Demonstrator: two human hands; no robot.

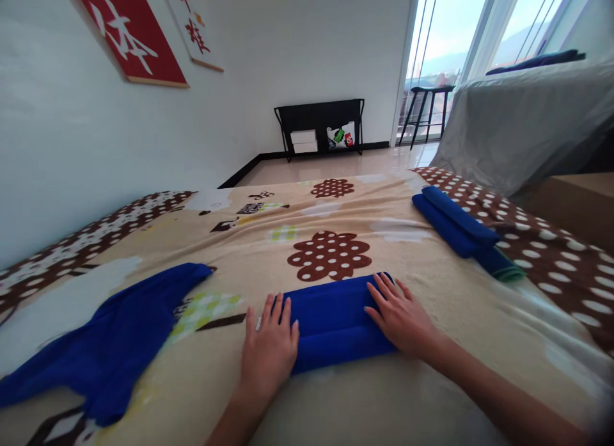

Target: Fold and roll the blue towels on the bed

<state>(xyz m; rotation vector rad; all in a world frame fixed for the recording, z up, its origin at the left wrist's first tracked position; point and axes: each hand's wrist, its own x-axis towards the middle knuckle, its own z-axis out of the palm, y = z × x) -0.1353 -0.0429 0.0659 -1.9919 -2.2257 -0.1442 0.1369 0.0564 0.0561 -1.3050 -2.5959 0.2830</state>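
A blue cloth folded into a flat rectangle (336, 324) lies on the patterned blanket (230, 241) in front of me. On its left end rests my left hand (271, 347), fingers spread and palm down. My right hand (400, 315) lies flat on the right end, its fingers apart too. Neither hand grips anything. To the left, a loose blue garment (119, 337) is spread out unevenly. Further off at the right is a folded blue bundle (455, 222), with a dark piece with a green edge (508, 270) at its near end.
Beyond the blanket, a black rack (319, 116) holding white boxes (304, 141) and a bag stands by the wall. A stool (426, 110) is near the window. At the right are a covered piece of furniture (527, 119) and a cardboard box (575, 203).
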